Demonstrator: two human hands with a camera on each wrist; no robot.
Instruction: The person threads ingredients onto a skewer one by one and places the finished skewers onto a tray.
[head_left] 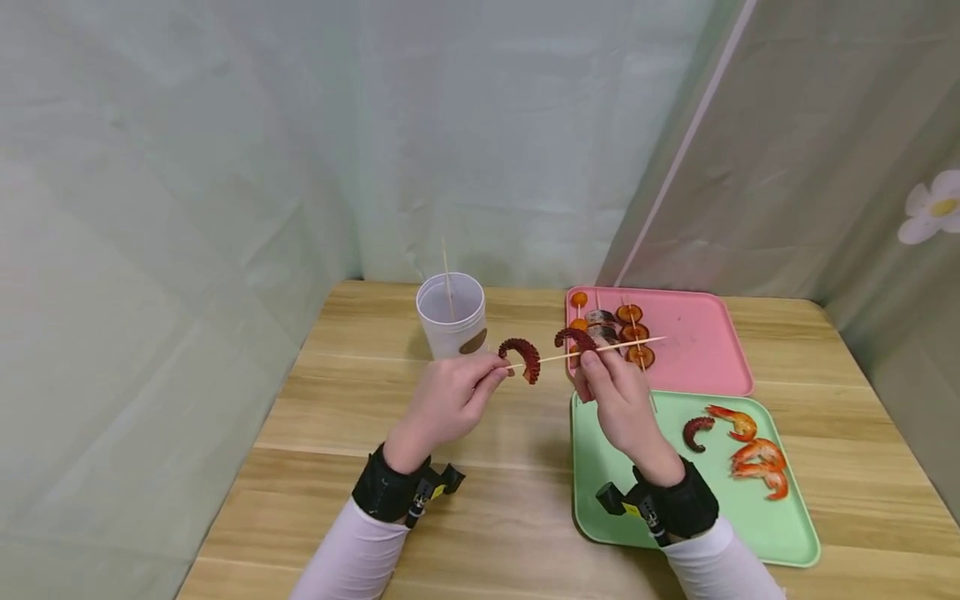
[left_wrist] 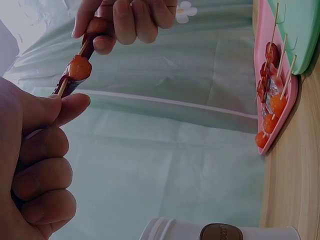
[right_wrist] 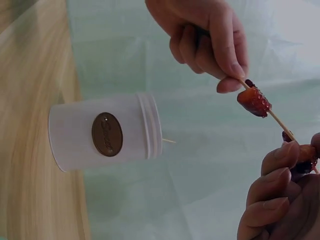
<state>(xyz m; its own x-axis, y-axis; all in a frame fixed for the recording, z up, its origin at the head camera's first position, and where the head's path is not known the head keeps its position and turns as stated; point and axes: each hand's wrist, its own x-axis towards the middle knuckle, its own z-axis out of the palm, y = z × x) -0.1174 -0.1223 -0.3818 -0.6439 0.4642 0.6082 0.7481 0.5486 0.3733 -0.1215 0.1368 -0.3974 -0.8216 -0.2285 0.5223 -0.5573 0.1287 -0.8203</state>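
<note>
Above the table, my left hand pinches one end of a thin wooden skewer between thumb and forefinger. A curled, dark red octopus tentacle is threaded on it close to those fingertips. Farther along, my right hand pinches a second octopus tentacle on the stick, and the bare pointed end sticks out past these fingers. In the right wrist view, the first tentacle shows its suckers and an orange cut end, while the right fingers partly cover the second one.
A white cup with a stick in it stands at the back. On the pink tray at back right lie several filled skewers. The green tray in front of it holds another octopus tentacle and several shrimp.
</note>
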